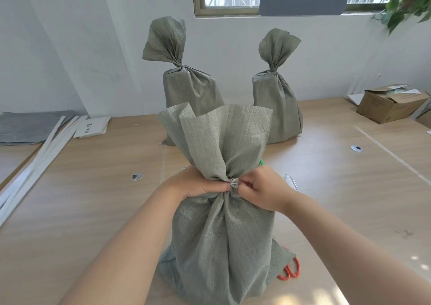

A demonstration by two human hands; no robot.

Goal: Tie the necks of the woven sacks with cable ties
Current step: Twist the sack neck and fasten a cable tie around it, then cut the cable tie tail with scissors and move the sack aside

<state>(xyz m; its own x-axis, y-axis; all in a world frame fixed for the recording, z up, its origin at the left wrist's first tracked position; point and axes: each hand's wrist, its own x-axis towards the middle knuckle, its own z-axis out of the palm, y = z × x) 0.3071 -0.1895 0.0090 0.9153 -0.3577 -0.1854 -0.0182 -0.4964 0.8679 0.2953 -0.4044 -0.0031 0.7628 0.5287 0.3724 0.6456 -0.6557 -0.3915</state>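
Note:
A grey-green woven sack point(224, 239) stands upright in front of me on the wooden table point(93, 211), its neck gathered tight and its mouth fanned open above. My left hand point(198, 182) grips the gathered neck from the left. My right hand point(258, 189) pinches a pale cable tie point(233, 183) wrapped at the neck, fingers curled. Two more sacks, the left one point(186, 88) and the right one point(276, 109), stand at the back with their necks cinched.
Orange-handled scissors point(291, 271) lie by the sack's right foot. A bundle of white cable ties point(35, 162) lies along the left edge beside flat grey sacks point(28, 127) and papers. A cardboard box point(389, 105) sits far right. Something green point(261, 162) peeks behind the sack.

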